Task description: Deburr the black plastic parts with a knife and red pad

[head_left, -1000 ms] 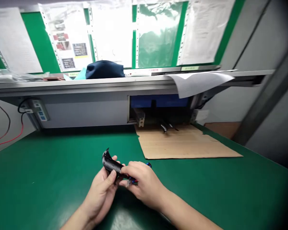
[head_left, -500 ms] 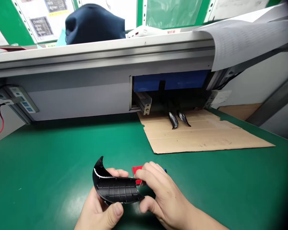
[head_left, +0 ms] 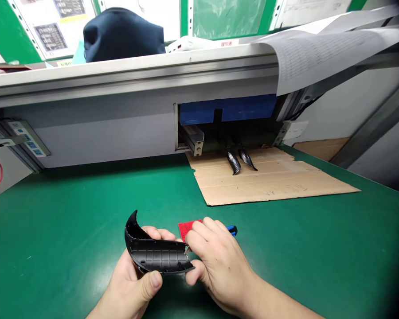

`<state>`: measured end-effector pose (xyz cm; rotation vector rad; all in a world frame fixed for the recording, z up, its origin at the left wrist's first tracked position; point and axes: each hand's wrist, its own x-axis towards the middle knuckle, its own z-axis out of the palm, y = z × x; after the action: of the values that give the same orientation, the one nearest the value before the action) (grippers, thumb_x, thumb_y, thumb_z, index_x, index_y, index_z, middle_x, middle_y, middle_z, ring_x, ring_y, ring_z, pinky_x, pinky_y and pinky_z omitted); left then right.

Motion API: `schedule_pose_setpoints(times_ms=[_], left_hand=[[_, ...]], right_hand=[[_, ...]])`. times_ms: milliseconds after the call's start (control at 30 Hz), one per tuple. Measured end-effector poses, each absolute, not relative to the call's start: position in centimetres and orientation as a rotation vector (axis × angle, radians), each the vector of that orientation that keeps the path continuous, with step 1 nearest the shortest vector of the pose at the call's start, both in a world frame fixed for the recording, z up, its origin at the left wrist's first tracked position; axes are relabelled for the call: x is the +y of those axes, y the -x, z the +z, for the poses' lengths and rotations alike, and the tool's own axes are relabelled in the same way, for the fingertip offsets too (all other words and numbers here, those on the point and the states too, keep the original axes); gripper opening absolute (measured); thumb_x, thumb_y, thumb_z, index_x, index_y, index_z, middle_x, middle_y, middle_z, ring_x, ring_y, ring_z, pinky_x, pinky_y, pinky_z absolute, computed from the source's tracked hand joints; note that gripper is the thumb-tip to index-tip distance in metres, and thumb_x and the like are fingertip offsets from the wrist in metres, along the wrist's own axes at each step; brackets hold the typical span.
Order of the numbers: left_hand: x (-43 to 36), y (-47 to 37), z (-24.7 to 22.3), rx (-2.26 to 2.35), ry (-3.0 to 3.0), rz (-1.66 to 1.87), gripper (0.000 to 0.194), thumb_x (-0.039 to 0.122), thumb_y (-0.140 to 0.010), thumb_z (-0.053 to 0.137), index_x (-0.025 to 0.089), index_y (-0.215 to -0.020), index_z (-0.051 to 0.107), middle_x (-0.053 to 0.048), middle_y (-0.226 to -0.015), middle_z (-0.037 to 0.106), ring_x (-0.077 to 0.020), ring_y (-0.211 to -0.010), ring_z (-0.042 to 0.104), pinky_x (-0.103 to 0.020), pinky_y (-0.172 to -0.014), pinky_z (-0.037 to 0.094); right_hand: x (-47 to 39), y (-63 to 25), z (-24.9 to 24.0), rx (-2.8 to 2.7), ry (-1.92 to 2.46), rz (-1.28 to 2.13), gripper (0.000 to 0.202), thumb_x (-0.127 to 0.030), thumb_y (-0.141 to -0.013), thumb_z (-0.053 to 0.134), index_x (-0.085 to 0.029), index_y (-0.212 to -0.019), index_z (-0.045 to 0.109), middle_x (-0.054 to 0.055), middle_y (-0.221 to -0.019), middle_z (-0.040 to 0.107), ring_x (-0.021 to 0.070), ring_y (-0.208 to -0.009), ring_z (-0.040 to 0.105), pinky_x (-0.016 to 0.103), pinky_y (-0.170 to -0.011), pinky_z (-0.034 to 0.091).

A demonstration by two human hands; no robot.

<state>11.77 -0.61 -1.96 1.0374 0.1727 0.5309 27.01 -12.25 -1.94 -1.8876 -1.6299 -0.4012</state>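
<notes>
My left hand point(head_left: 133, 283) grips a curved black plastic part point(head_left: 154, 253) with a ribbed inner face, held just above the green mat, thumb on its lower edge. My right hand point(head_left: 216, 261) holds a small knife point(head_left: 231, 229) with a blue end; its metal tip touches the part's right edge. A red tab point(head_left: 186, 228) shows behind my right fingers, and I cannot tell what it belongs to.
The green mat point(head_left: 69, 221) covers the bench. A cardboard sheet point(head_left: 279, 186) lies at the back right with two black curved parts point(head_left: 239, 160) at a dark opening. Above runs a grey shelf point(head_left: 119, 75) with a dark blue cloth point(head_left: 123, 33) and hanging paper point(head_left: 319, 53).
The view has closed in and tilted down. My left hand turned the black part so its ribbed inside faces me, and my right hand brought the knife tip to its right edge.
</notes>
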Motion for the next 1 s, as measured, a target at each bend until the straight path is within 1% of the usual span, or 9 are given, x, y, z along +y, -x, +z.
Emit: schedule_pose_setpoints(times_ms=[100, 167, 300, 400, 567, 667, 767, 833, 1000], left_hand=[[-0.4, -11.8, -2.0, 0.118, -1.086, 0.513, 0.037, 0.038, -0.074, 0.076, 0.031, -0.106, 0.059, -0.002, -0.11, 0.057, -0.0239, -0.111, 0.054, -0.035, -0.096, 0.045], [-0.3, -11.8, -2.0, 0.097, -1.114, 0.506, 0.036, 0.039, -0.075, 0.075, 0.031, -0.106, 0.058, -0.002, -0.109, 0.056, -0.0233, -0.109, 0.054, -0.035, -0.095, 0.045], [-0.2, -11.8, -1.9, 0.111, -1.12, 0.504, 0.036, 0.038, -0.074, 0.076, 0.029, -0.104, 0.058, -0.004, -0.108, 0.055, -0.0294, -0.114, 0.052, -0.04, -0.097, 0.044], [-0.4, -11.8, -1.8, 0.13, -1.084, 0.503, 0.038, 0.037, -0.071, 0.078, 0.028, -0.103, 0.059, -0.004, -0.108, 0.055, -0.0316, -0.115, 0.052, -0.041, -0.097, 0.044], [-0.8, -11.6, -1.5, 0.14, -1.033, 0.509, 0.04, 0.036, -0.071, 0.079, 0.029, -0.105, 0.058, -0.005, -0.109, 0.057, -0.0308, -0.112, 0.054, -0.043, -0.095, 0.044], [-0.9, -11.5, -1.5, 0.162, -1.032, 0.512, 0.04, 0.036, -0.071, 0.078, 0.029, -0.105, 0.058, -0.006, -0.111, 0.056, -0.0307, -0.112, 0.053, -0.047, -0.098, 0.042], [-0.7, -11.4, -1.6, 0.152, -1.075, 0.517, 0.036, 0.035, -0.075, 0.075, 0.029, -0.106, 0.058, -0.005, -0.11, 0.056, -0.0274, -0.112, 0.053, -0.041, -0.098, 0.043], [-0.5, -11.4, -1.7, 0.132, -1.109, 0.509, 0.035, 0.034, -0.077, 0.073, 0.031, -0.108, 0.058, -0.003, -0.111, 0.055, -0.0239, -0.112, 0.052, -0.036, -0.098, 0.043], [-0.8, -11.7, -1.6, 0.095, -1.069, 0.486, 0.035, 0.032, -0.076, 0.075, 0.03, -0.107, 0.058, -0.002, -0.109, 0.055, -0.0216, -0.11, 0.053, -0.032, -0.096, 0.045]], right_hand=[[-12.3, -27.0, -2.0, -1.646, 1.849, -0.443, 0.069, -0.072, -0.086, 0.003, -0.019, -0.065, 0.041, 0.001, -0.066, 0.045, 0.0159, -0.061, 0.033, 0.031, -0.058, 0.017], [-12.3, -27.1, -2.1, -1.664, 1.827, -0.451, 0.068, -0.072, -0.086, 0.006, -0.019, -0.064, 0.041, 0.0, -0.063, 0.045, 0.0151, -0.059, 0.033, 0.031, -0.058, 0.018], [-12.4, -27.4, -2.2, -1.729, 1.784, -0.279, 0.066, -0.072, -0.088, 0.01, -0.019, -0.062, 0.039, -0.002, -0.059, 0.044, 0.0131, -0.054, 0.032, 0.029, -0.057, 0.021], [-12.5, -27.3, -2.0, -1.675, 1.776, -0.214, 0.067, -0.073, -0.086, 0.008, -0.019, -0.064, 0.041, -0.001, -0.063, 0.045, 0.014, -0.058, 0.035, 0.029, -0.058, 0.024], [-12.8, -26.6, -1.3, -1.593, 1.847, -0.382, 0.076, -0.076, -0.083, 0.005, -0.017, -0.075, 0.052, 0.003, -0.073, 0.048, 0.0169, -0.066, 0.035, 0.031, -0.061, 0.022], [-12.8, -26.5, -1.2, -1.612, 1.873, -0.513, 0.075, -0.073, -0.085, 0.003, -0.017, -0.069, 0.05, 0.003, -0.071, 0.047, 0.0166, -0.064, 0.032, 0.032, -0.06, 0.019], [-12.7, -26.6, -1.4, -1.648, 1.879, -0.548, 0.072, -0.071, -0.088, 0.002, -0.018, -0.065, 0.046, 0.002, -0.067, 0.046, 0.0162, -0.063, 0.032, 0.032, -0.059, 0.018], [-12.7, -27.0, -1.6, -1.686, 1.839, -0.458, 0.069, -0.071, -0.089, 0.007, -0.018, -0.065, 0.044, 0.001, -0.064, 0.046, 0.0152, -0.061, 0.032, 0.031, -0.058, 0.019], [-12.8, -27.8, -1.5, -1.723, 1.517, 0.179, 0.064, -0.075, -0.086, 0.02, -0.019, -0.062, 0.038, -0.003, -0.058, 0.041, 0.012, -0.056, 0.035, 0.027, -0.056, 0.027]])
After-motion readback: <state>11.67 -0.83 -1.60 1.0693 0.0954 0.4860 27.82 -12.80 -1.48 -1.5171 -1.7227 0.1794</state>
